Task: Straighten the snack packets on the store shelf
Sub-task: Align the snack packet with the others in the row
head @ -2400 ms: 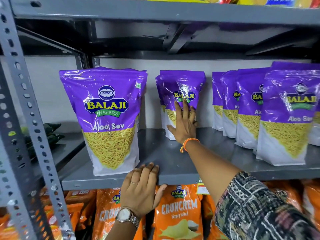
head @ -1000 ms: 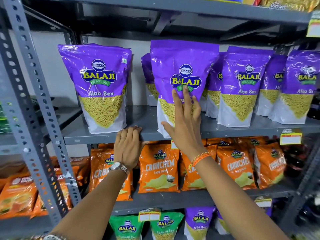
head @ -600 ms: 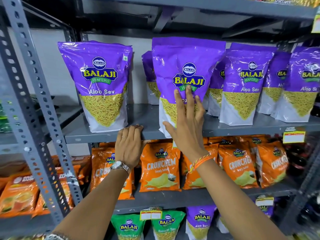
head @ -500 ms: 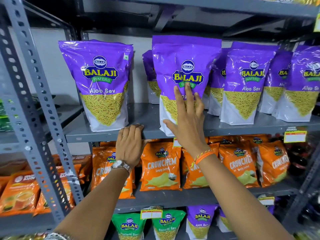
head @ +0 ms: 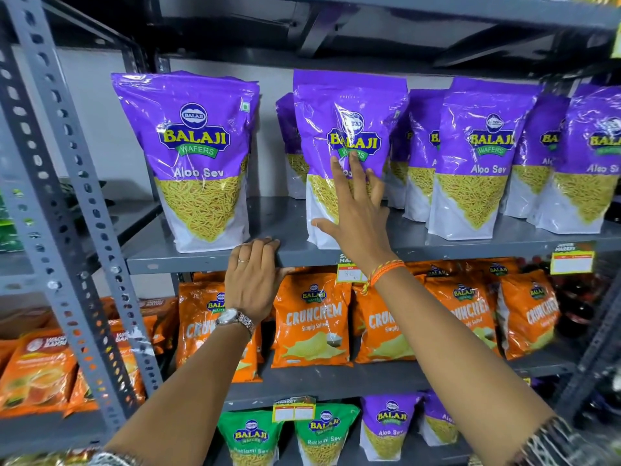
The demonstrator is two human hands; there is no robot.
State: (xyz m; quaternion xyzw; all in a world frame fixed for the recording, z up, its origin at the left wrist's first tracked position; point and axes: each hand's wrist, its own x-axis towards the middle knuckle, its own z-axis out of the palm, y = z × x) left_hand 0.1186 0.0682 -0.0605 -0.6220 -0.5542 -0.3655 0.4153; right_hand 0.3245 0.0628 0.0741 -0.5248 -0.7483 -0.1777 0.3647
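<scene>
Purple Aloo Sev packets stand in a row on the grey metal shelf (head: 208, 258). The middle front packet (head: 349, 126) stands upright near the shelf's front edge. My right hand (head: 356, 210) lies flat against its lower front, fingers spread, thumb out to the left. Another purple packet (head: 191, 153) stands alone to the left. My left hand (head: 253, 280) rests over the shelf's front lip, fingers curled on top. More purple packets (head: 477, 156) crowd the right side, overlapping one another.
Orange Crunchem packets (head: 312, 321) fill the shelf below, green and purple packets (head: 319, 435) the one under that. A perforated grey upright post (head: 64, 196) stands at left. Yellow price tags (head: 571, 262) hang on the shelf lip. Another shelf lies close overhead.
My right hand has drawn the middle packet from the back of the shelf to the front edge. In the last half second, the hands barely move.
</scene>
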